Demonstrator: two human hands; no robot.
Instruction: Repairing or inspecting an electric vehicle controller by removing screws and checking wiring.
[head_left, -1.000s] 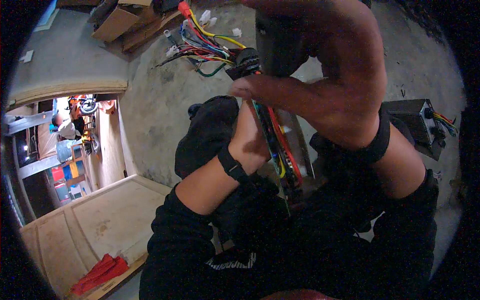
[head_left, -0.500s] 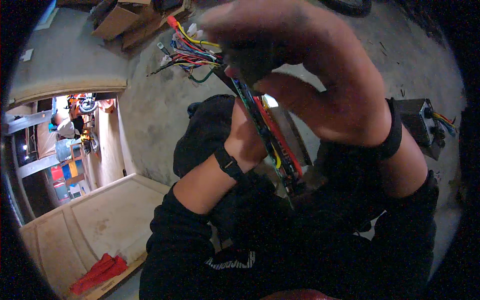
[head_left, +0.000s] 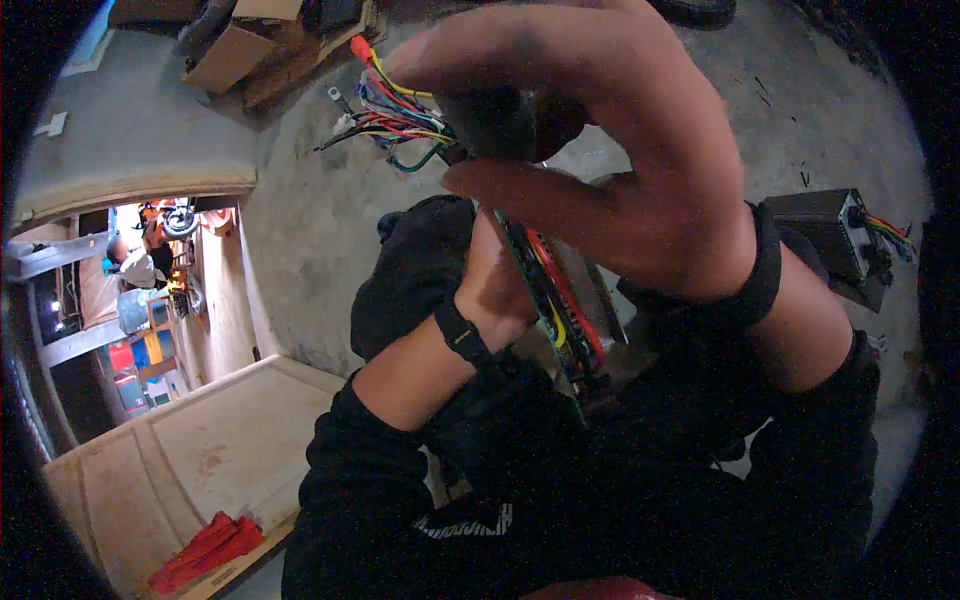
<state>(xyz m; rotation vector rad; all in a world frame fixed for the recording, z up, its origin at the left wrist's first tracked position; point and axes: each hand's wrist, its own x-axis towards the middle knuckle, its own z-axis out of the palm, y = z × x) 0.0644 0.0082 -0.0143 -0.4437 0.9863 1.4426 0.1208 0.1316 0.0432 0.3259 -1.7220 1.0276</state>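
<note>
Noted nearest the camera: right hand point(head_left: 660, 160), thumb and fingers curved about a dark piece point(head_left: 490, 125) at the wire end, apparently to steady it. Cannot tell whether this grip is pinching or merely surrounding. Seen below, tilted above the lap: circuit board point(head_left: 550, 310), with red and yellow wires along it, just beside a grey metal edge point(head_left: 607, 300). Presumably propped by left hand point(head_left: 497, 275) to expose the component side. Cannot tell the left grip, with fingers concealed behind the board. Lost in shadow at the lower end. Fanned out beyond: wire bundle point(head_left: 400, 120), its root covered by right fingers. Found on the floor at right: metal-cased unit point(head_left: 820, 225), seemingly parked within reach. Farther off: cardboard boxes point(head_left: 240, 55), cut off above. Farthest, through the doorway: person point(head_left: 140, 265), too blurred to detail.
</note>
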